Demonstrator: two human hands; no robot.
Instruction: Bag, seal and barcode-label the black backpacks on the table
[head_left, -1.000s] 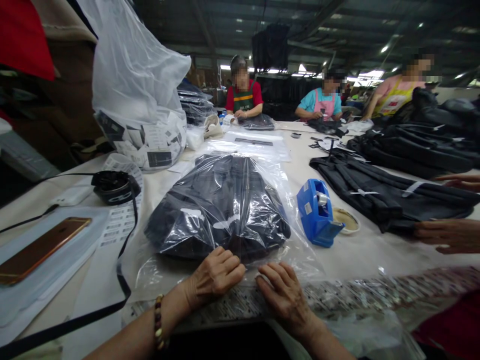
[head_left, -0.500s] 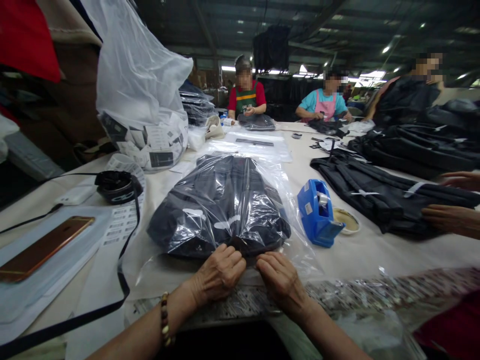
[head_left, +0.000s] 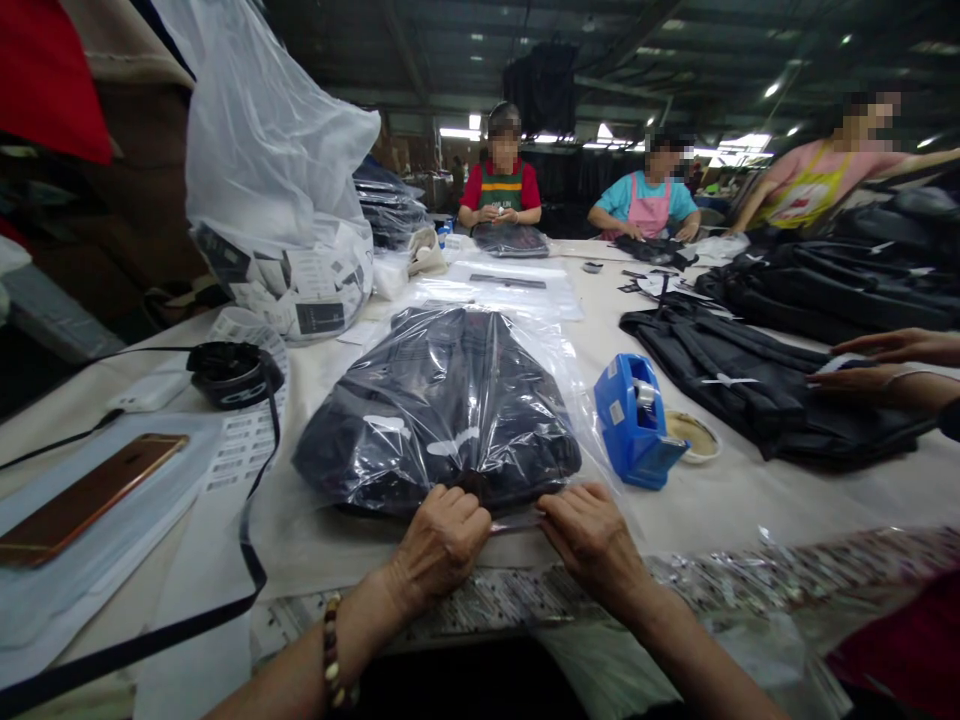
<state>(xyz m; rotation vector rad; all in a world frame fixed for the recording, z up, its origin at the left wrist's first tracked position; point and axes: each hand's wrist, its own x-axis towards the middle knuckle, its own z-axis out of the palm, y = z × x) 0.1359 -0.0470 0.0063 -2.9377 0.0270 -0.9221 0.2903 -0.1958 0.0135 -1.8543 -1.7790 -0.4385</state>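
A black backpack (head_left: 442, 400) lies flat on the table inside a clear plastic bag (head_left: 574, 400), its near end towards me. My left hand (head_left: 448, 535), with a beaded bracelet on the wrist, is closed on the plastic bag's near edge. A little to the right, my right hand (head_left: 589, 530) pinches the same edge between thumb and fingers. Both hands sit just below the backpack, a short gap between them. Right of the bag stands a blue tape dispenser (head_left: 637, 425), beside a shallow round dish (head_left: 697, 437).
A phone (head_left: 94, 495), a black ribbon roll (head_left: 234, 372) and barcode label sheets (head_left: 241, 445) lie left. Behind them stands a translucent sack of tags (head_left: 289, 270). At right, a co-worker's hands (head_left: 892, 360) touch another black backpack (head_left: 735, 385). Several people work across the table.
My right hand has slid right along the bag's edge, widening the gap between my hands. My left hand stays almost in place. The co-worker's hands at right have moved over their backpack.
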